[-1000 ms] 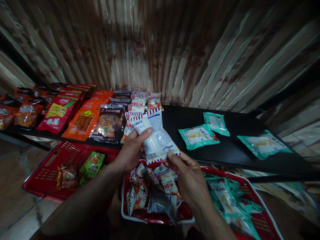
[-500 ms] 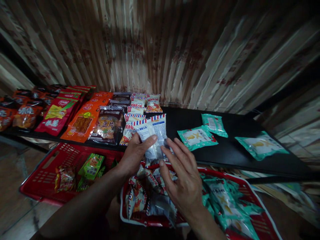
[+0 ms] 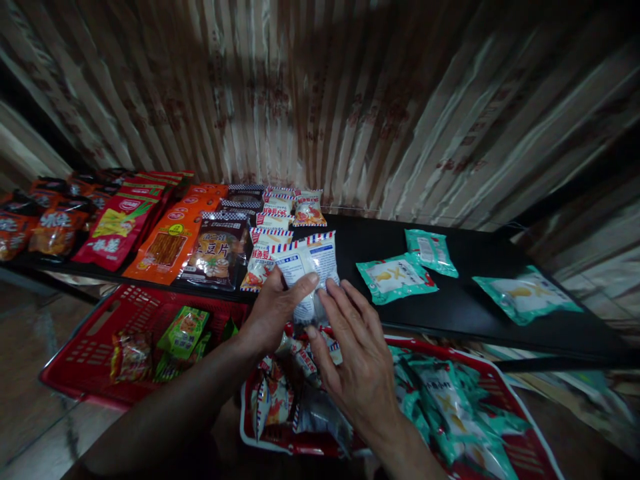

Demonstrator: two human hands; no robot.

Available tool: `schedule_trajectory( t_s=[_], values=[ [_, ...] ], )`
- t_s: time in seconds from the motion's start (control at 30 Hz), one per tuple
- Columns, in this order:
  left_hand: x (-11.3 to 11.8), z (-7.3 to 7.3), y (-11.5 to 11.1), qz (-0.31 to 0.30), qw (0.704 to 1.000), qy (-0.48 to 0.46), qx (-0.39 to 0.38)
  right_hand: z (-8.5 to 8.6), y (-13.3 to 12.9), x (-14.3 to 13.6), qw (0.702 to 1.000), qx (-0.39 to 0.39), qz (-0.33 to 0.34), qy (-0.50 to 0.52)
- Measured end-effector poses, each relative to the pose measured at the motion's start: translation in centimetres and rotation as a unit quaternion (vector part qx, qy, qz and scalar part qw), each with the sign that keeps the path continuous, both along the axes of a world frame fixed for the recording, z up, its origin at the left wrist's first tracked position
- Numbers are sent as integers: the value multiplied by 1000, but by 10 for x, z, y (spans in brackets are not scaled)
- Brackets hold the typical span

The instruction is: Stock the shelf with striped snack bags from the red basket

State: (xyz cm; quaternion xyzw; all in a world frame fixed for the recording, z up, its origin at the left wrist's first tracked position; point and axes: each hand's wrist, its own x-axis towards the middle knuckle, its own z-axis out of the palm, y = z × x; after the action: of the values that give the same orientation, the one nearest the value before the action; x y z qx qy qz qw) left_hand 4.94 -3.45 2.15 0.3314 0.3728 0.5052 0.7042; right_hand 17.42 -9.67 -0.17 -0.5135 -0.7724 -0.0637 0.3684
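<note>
My left hand [image 3: 270,308] is closed on a white snack bag [image 3: 314,257] with a red-and-blue striped edge, its thumb across the printed back. My right hand [image 3: 357,353] has its fingers stretched out, with the fingertips resting on the bag's lower right part and the thumb apart near its lower end. Matching white snack bags [image 3: 273,237] stand in a column on the shelf just behind. Below the hands, a red basket [image 3: 295,448] contains more striped bags [image 3: 275,400] and several teal snack bags [image 3: 450,407].
On the black shelf [image 3: 450,313] lie three teal bags [image 3: 397,277] to the right. Brown potato-chip bags [image 3: 215,250], orange packets [image 3: 167,247], red packets [image 3: 117,223] and black-orange bags [image 3: 57,227] line its left. Another red basket [image 3: 100,360] with green packets [image 3: 184,331] sits lower left.
My right hand has shifted slightly left, its fingertips further onto the snack bag. The bag's upper part looks puffier, and my left hand keeps its hold.
</note>
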Motion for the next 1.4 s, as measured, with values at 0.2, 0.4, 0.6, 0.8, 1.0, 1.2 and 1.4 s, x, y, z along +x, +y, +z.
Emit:
schedule_trajectory(
  t_s=[0.2, 0.4, 0.6, 0.8, 1.0, 1.2, 1.4],
  values=[
    [-1, -1, -1, -22, 999, -7, 25, 0, 0, -1, 999, -30, -18, -23],
    [-3, -5, -1, -27, 999, 28, 8, -1, 3, 1, 998, -58, -34, -12],
    [-4, -7, 1, -33, 999, 17, 22, -6, 4, 2, 993, -107, -41, 34],
    [-7, -1, -5, -44, 997, 45, 55, -4, 7, 2, 975, -171, -62, 128],
    [-9, 3, -11, -45, 995, 53, 72, 2, 9, 3, 934, -216, -68, 277],
    [-10, 10, -11, -24, 991, 111, 71, 3, 10, 7, 826, -256, -37, 501],
    [-6, 4, -6, -8, 986, 144, 89, 13, 14, 6, 634, -296, 1, 714]
  ],
)
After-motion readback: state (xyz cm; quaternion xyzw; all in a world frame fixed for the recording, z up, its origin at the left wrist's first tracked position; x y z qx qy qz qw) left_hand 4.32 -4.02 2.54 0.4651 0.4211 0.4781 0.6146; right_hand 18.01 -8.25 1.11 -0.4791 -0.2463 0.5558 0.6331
